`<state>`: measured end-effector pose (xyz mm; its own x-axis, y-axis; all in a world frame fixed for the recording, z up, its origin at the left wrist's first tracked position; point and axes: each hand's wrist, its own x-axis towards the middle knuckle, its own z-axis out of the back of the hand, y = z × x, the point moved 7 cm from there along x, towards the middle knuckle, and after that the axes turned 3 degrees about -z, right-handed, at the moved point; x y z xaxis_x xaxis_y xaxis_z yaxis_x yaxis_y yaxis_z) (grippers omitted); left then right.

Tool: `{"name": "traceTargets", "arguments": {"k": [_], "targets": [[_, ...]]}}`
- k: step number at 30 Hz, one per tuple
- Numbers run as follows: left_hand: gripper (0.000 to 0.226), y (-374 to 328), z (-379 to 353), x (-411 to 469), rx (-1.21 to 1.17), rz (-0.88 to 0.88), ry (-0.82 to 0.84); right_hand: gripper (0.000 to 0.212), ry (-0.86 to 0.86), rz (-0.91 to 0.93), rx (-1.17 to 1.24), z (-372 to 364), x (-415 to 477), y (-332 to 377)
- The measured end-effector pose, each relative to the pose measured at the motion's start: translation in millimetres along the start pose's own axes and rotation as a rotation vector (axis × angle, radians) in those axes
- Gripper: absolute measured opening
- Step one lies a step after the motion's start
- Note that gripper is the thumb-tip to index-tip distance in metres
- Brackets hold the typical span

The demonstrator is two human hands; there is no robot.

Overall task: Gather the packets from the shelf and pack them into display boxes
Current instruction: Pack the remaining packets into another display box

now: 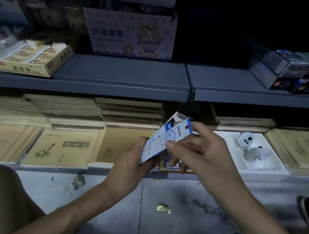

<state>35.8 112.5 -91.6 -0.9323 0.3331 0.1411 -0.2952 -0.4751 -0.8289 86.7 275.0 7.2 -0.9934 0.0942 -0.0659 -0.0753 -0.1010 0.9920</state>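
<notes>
Dim, light falling mainly on the centre (upper corners nearly black), edges blurred and bowed by wide-angle distortion.

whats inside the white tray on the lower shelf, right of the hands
A white bear-shaped toy lies in the white tray, in a moulded hollow. The right hand covers the tray's left edge, and whatever is under the toy cannot be seen.
</notes>
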Motion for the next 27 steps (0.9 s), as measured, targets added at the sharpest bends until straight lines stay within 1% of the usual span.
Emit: {"name": "traceTargets", "arguments": {"k": [3,6,7,9,11,13,15,18,20,24,25,26,27], "targets": [[0.028,1,-7,-3,-0.069,0.025,0.046,0.015,0.0,0.006,-0.066,-8,0,-8],[0.027,2,-10,-4,-0.084,0.031,0.052,0.004,-0.025,0.033,-0.144,-10,-1,-12],[0.027,0,-10,-4,-0.079,0.028,0.052,0.006,-0.048,0.054,-0.167,-8,-1,-11],[0.027,-2,-9,-1,-0.06,0.028,0.051,0.017,-0.102,0.093,-0.171,-2,-3,-6],[0.028,-4,-6,1,-0.033,0.029,0.04,0.027,-0.161,0.105,-0.111,6,-6,0],[0.029,-1,-4,2,-0.057,0.049,0.03,0.029,-0.209,0.097,0.017,16,-9,8],[0.035,4,-3,1,-0.12,0.073,0.029,0.03,-0.231,0.088,0.15,26,-9,18],[0.044,8,-3,0,-0.204,0.089,0.054,0.024,-0.198,0.098,0.288,43,-5,30],[0.045,6,-4,0,-0.277,0.107,0.073,0.019,-0.17,0.1,0.321,51,-2,36],[0.046,4,-4,-4,-0.342,0.094,0.108,0.02,-0.21,0.178,0.199,68,-8,43],[0.047,4,-3,-6,-0.346,0.084,0.109,0.017,-0.208,0.196,0.186,69,-8,47],[0.048,3,-3,-7,-0.348,0.073,0.109,0.015,-0.208,0.194,0.152,72,-7,46],[0.049,3,-2,-8,-0.346,0.062,0.106,0.013,-0.182,0.141,0.101,68,-6,48]]}}
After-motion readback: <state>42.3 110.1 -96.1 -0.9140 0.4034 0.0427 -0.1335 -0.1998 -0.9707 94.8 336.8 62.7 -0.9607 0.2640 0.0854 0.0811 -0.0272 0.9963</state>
